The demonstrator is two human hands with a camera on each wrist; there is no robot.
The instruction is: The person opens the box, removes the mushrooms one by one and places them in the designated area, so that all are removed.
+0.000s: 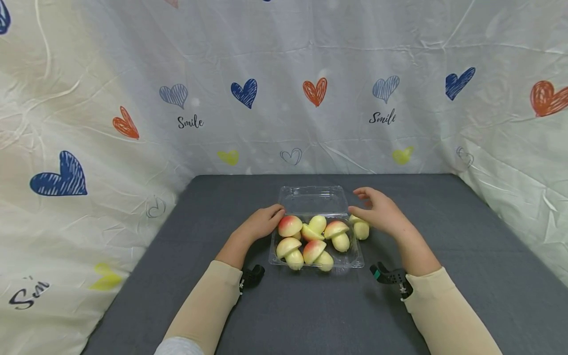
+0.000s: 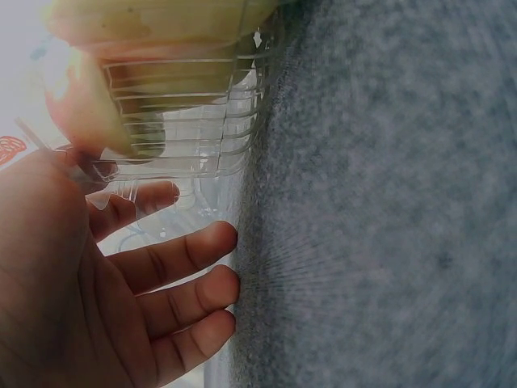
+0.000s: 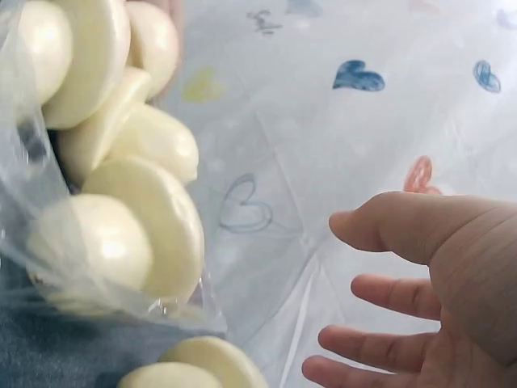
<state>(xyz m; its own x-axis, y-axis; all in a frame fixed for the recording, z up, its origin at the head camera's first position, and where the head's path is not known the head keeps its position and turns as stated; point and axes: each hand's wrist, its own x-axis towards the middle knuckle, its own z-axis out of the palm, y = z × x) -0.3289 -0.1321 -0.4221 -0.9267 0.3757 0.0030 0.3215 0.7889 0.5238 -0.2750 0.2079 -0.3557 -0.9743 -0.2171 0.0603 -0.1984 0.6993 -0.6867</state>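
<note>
A clear plastic clamshell box (image 1: 359,261) stands on the dark table, its lid (image 1: 312,201) folded back. Several toy mushrooms (image 1: 313,252), pale yellow with some caps blushed red, lie inside. My left hand (image 1: 261,223) holds the box's left rim; in the left wrist view the thumb is at the rim, partly hidden, and the other fingers (image 2: 190,301) extend below it. Outside the right wall sits one more toy mushroom (image 1: 361,230). Above and beside it is my right hand (image 1: 379,211), thumb and fingers spread with nothing between them.
The dark grey cloth-covered table (image 1: 319,310) reaches back to a pale curtain (image 1: 284,64) printed with hearts and words. The curtain also hangs along the left and right sides. Each wrist wears a black strap (image 1: 388,275).
</note>
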